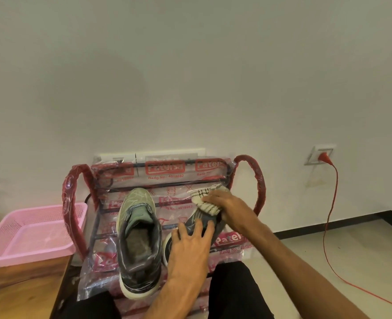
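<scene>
Right hand [224, 203] is bunched around the striped cloth [201, 194], pressing it on the toe of the dark shoe [205, 216]. Left hand [190, 247] lies on that shoe, fingers spread flat, pinning it. The shoe sits on the plastic-wrapped rack [252, 176], just beside the green shoe [139, 238], and it's mostly covered; only a strip of upper and the pale sole edge show. The rack's lower part is cut off behind the knees.
</scene>
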The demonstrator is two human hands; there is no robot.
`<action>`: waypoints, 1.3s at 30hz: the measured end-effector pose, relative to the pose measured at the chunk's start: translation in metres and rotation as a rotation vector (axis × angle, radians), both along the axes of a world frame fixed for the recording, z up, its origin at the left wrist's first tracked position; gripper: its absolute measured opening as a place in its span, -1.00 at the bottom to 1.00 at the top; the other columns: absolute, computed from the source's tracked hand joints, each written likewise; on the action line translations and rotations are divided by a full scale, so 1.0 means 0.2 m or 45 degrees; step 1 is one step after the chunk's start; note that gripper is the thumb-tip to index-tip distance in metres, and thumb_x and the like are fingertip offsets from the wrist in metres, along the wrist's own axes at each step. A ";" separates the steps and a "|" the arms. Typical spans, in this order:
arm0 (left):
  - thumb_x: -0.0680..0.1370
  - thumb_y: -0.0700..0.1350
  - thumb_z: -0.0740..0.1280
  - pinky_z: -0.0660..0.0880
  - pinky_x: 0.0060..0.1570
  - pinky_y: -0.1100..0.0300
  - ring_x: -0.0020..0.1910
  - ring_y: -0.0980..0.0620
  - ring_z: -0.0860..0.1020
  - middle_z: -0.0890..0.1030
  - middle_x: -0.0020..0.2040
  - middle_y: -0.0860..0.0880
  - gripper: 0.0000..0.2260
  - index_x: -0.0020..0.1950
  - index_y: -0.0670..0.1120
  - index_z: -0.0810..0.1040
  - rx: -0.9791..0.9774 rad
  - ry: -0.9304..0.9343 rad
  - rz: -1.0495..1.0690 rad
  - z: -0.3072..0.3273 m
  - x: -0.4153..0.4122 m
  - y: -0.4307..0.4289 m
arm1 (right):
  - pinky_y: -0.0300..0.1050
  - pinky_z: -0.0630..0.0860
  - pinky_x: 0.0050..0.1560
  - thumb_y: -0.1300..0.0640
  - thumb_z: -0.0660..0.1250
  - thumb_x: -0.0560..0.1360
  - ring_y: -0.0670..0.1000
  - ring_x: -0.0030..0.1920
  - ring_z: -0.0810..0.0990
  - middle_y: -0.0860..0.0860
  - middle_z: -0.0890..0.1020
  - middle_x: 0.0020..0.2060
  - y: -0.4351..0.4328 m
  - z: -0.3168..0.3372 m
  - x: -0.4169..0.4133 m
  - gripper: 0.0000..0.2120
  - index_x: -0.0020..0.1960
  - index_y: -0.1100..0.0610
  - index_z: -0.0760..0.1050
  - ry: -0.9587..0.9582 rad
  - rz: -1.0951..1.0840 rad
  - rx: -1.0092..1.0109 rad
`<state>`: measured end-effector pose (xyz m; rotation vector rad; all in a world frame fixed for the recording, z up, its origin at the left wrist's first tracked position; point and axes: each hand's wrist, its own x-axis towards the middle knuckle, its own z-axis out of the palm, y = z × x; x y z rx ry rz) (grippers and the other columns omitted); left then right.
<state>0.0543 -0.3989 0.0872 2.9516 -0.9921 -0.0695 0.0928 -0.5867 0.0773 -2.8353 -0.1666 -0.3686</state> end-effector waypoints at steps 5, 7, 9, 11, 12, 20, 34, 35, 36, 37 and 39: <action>0.54 -0.21 0.34 -0.01 0.47 -0.26 0.50 -0.38 -0.01 -0.02 0.57 -0.17 -0.18 0.57 0.02 -0.18 0.056 0.025 -0.072 0.02 -0.02 -0.02 | -0.01 0.50 0.21 0.20 0.33 0.53 0.11 0.24 0.52 0.10 0.52 0.30 -0.15 0.07 0.05 -0.55 0.40 -0.02 0.42 0.060 -0.401 -0.064; 0.54 -0.21 0.34 0.00 0.46 -0.25 0.49 -0.38 0.00 -0.02 0.57 -0.18 -0.18 0.57 0.01 -0.17 0.066 0.028 -0.058 0.02 -0.01 -0.02 | 0.01 0.53 0.18 0.29 0.30 0.50 0.13 0.21 0.54 0.11 0.54 0.28 -0.10 0.06 0.06 -0.51 0.38 -0.03 0.45 0.047 -0.412 0.131; 0.53 -0.22 0.33 0.05 0.46 -0.23 0.49 -0.36 0.05 0.02 0.56 -0.18 -0.20 0.57 0.00 -0.15 0.052 0.010 -0.041 0.02 0.01 -0.01 | 0.00 0.52 0.22 0.38 0.28 0.44 0.13 0.24 0.52 0.09 0.55 0.29 -0.01 0.04 0.05 -0.45 0.35 -0.02 0.48 -0.016 -0.341 0.263; 0.53 -0.24 0.32 0.10 0.45 -0.19 0.49 -0.34 0.08 0.08 0.55 -0.16 -0.22 0.57 0.00 -0.12 0.014 0.001 -0.028 0.02 0.02 0.00 | -0.12 0.47 0.23 0.46 0.24 0.35 0.08 0.23 0.52 0.09 0.58 0.24 0.07 0.05 0.03 -0.39 0.31 0.03 0.53 -0.055 -0.199 0.329; 0.53 -0.24 0.32 0.11 0.45 -0.18 0.49 -0.33 0.09 0.11 0.55 -0.15 -0.23 0.57 0.01 -0.11 0.001 0.010 -0.023 0.02 0.02 0.00 | -0.17 0.44 0.21 0.48 0.24 0.32 0.06 0.21 0.52 0.09 0.60 0.21 0.09 0.06 0.02 -0.38 0.29 0.06 0.55 -0.055 -0.133 0.349; 0.53 -0.22 0.34 0.03 0.47 -0.22 0.49 -0.34 0.05 0.07 0.56 -0.15 -0.21 0.57 0.01 -0.12 -0.004 0.003 -0.083 0.01 0.00 0.00 | -0.01 0.54 0.18 0.29 0.35 0.48 0.08 0.21 0.55 0.03 0.56 0.27 -0.08 0.02 0.09 -0.54 0.33 -0.02 0.50 -0.004 -0.413 0.166; 0.55 -0.22 0.33 0.02 0.45 -0.26 0.49 -0.38 0.05 0.03 0.56 -0.20 -0.22 0.57 -0.02 -0.14 0.062 -0.003 -0.064 0.01 -0.01 -0.02 | -0.10 0.62 0.05 0.50 0.23 0.43 -0.05 0.04 0.63 0.02 0.67 0.09 -0.08 0.20 0.05 -0.48 0.24 0.07 0.59 -0.270 -0.460 1.026; 0.55 -0.21 0.34 0.01 0.45 -0.27 0.49 -0.38 0.04 0.03 0.56 -0.20 -0.22 0.57 -0.02 -0.14 0.062 0.007 -0.064 0.02 -0.01 -0.03 | -0.14 0.61 0.03 0.48 0.24 0.45 -0.07 0.00 0.62 0.01 0.66 0.10 -0.08 0.21 0.05 -0.50 0.25 0.06 0.58 -0.322 -0.506 0.984; 0.55 -0.21 0.34 0.00 0.46 -0.27 0.49 -0.39 0.02 0.02 0.57 -0.20 -0.21 0.57 -0.02 -0.15 0.066 0.015 -0.067 0.02 -0.01 -0.03 | -0.18 0.58 0.00 0.44 0.26 0.48 -0.07 -0.02 0.60 0.00 0.65 0.11 -0.08 0.23 0.05 -0.54 0.26 0.05 0.57 -0.352 -0.520 0.910; 0.55 -0.21 0.34 -0.02 0.46 -0.27 0.49 -0.40 0.01 0.01 0.57 -0.20 -0.21 0.57 -0.02 -0.15 0.072 0.018 -0.073 0.02 -0.01 -0.03 | -0.23 0.54 -0.02 0.40 0.27 0.50 -0.05 -0.02 0.59 0.00 0.65 0.11 -0.08 0.23 0.05 -0.58 0.27 0.05 0.57 -0.352 -0.512 0.811; 0.54 -0.22 0.35 -0.05 0.46 -0.28 0.49 -0.40 -0.01 0.00 0.57 -0.21 -0.20 0.57 -0.03 -0.15 0.088 0.007 -0.099 0.02 -0.03 -0.03 | -0.20 0.50 0.02 0.39 0.26 0.51 0.04 0.07 0.58 0.05 0.63 0.16 -0.08 0.22 0.05 -0.59 0.27 0.07 0.56 -0.261 -0.456 0.646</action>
